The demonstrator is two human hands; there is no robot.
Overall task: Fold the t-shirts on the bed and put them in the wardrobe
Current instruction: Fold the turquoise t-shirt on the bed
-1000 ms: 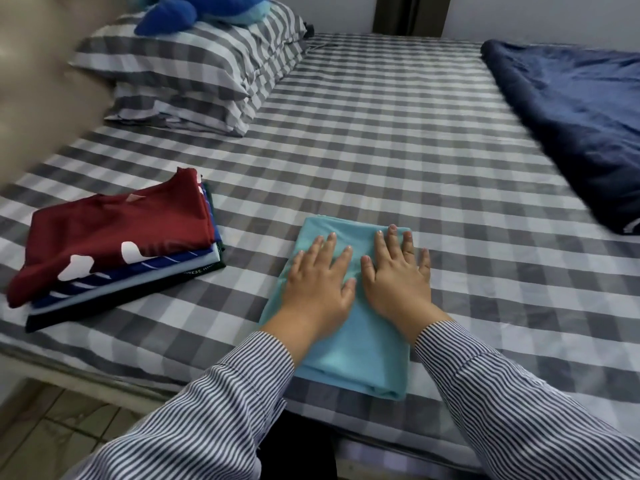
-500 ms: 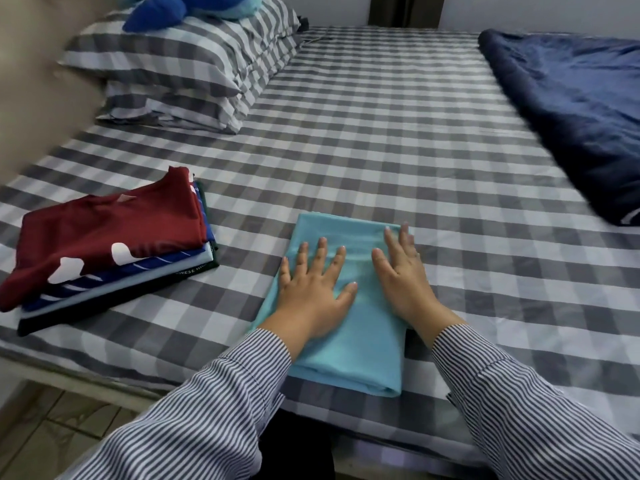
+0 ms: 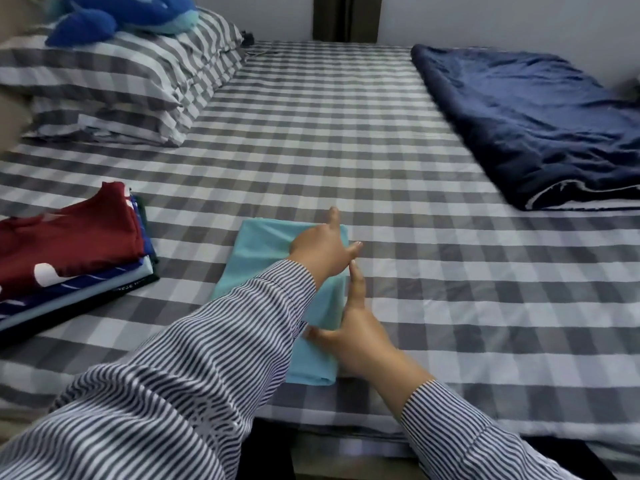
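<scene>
A folded light blue t-shirt (image 3: pixel 263 252) lies on the checked bed (image 3: pixel 346 140) near its front edge. My left hand (image 3: pixel 325 252) reaches across to the shirt's far right corner, its fingers spread and straight on the cloth. Along the shirt's right edge sits my right hand (image 3: pixel 353 327): its thumb lies on top of the cloth and its index finger points straight up the edge. Whether any fingers are under the cloth is hidden. A stack of folded t-shirts (image 3: pixel 69 247), a dark red one on top, rests at the left.
Two checked pillows (image 3: pixel 121 88) with a blue plush toy (image 3: pixel 121 15) are at the back left. At the right lies a folded navy blanket (image 3: pixel 536 126). The bed's front edge runs just below my arms.
Both hands have left the top of the blue t-shirt, where they lay flat, and shifted to its right side: the left to the far corner, the right to the near edge.
</scene>
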